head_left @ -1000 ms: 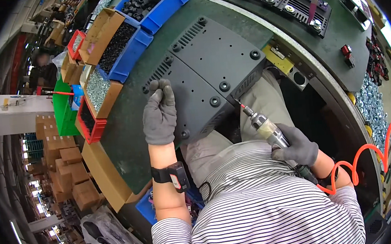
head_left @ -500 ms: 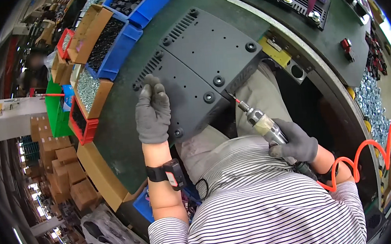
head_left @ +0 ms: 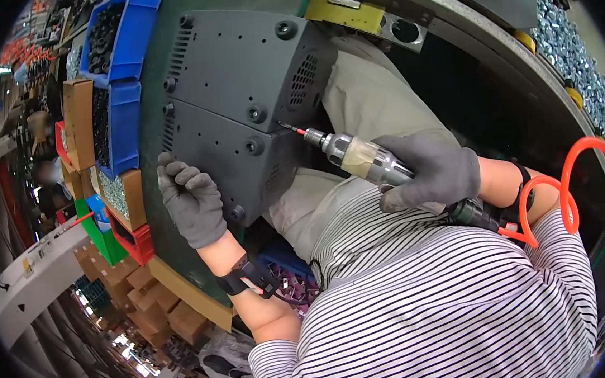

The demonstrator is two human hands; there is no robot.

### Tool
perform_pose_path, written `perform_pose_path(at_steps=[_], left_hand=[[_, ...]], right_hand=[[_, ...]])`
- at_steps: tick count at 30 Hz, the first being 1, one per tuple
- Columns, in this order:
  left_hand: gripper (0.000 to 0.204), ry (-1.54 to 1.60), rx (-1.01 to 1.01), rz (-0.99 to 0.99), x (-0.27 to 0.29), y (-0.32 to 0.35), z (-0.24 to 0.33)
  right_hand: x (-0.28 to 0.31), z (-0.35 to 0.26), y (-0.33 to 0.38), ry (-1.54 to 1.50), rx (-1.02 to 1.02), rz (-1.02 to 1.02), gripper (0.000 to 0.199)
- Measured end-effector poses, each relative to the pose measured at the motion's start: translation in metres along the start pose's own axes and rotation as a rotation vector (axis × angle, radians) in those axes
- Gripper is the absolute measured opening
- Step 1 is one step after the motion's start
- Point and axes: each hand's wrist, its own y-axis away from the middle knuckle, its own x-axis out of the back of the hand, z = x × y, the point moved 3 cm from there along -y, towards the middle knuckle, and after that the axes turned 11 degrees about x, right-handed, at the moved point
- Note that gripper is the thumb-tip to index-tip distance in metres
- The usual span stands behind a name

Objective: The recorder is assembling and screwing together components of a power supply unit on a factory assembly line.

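My right hand [head_left: 430, 170], in a grey glove, is wrapped round an air screwdriver [head_left: 346, 149] with tape round its barrel. Its bit points at the near edge of two dark grey plastic housings, close to the seam between them. The far housing [head_left: 241, 68] and the near housing [head_left: 215, 135] stand side by side, with round black feet and slots on top. Left of the near housing, my gloved left hand [head_left: 194, 202] hovers with curled fingers pressed together. Whatever they may hold is too small to make out.
Blue bins [head_left: 124, 122] of black parts line the left, beside a cardboard box of small silvery screws [head_left: 114, 195] and a red bin [head_left: 134, 243]. An orange coiled air hose [head_left: 569, 194] runs from the screwdriver. A metal rail [head_left: 476, 40] curves along the right.
The view has swung, so the housings appear further left. My right hand has brought the screwdriver across with them, its bit still by the seam. My left hand's fingers have curled more, beside the near housing.
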Motion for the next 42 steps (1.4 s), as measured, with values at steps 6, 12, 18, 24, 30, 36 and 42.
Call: perform_pose_path(at_steps=[6, 12, 18, 24, 30, 36, 42], left_hand=[[0.026, -0.034, -0.017, 0.064, -0.003, -0.002, -0.001], [0.025, -0.042, -0.051, 0.097, -0.004, 0.0, -0.003], [0.026, -0.066, -0.047, 0.077, -0.006, -0.002, -0.004], [0.027, -0.073, -0.04, 0.064, -0.007, -0.002, -0.004], [0.025, -0.057, -0.056, 0.077, -0.005, -0.001, -0.003], [0.024, -0.051, -0.086, 0.077, -0.003, 0.0, -0.002], [0.021, -0.088, -0.12, 0.113, -0.008, 0.0, -0.003]], right_hand=[[0.002, 0.012, -0.003, -0.07, 0.001, -0.013, 0.052], [0.002, 0.011, -0.001, -0.071, 0.008, 0.0, 0.052], [0.001, 0.018, -0.005, -0.161, -0.012, -0.047, 0.058], [0.001, 0.019, -0.005, -0.191, 0.033, -0.027, 0.056], [0.004, 0.014, -0.004, -0.159, -0.088, -0.066, 0.06], [0.004, 0.006, -0.008, 0.054, 0.035, -0.005, 0.056], [0.007, 0.006, -0.007, 0.215, -0.008, -0.028, 0.055]])
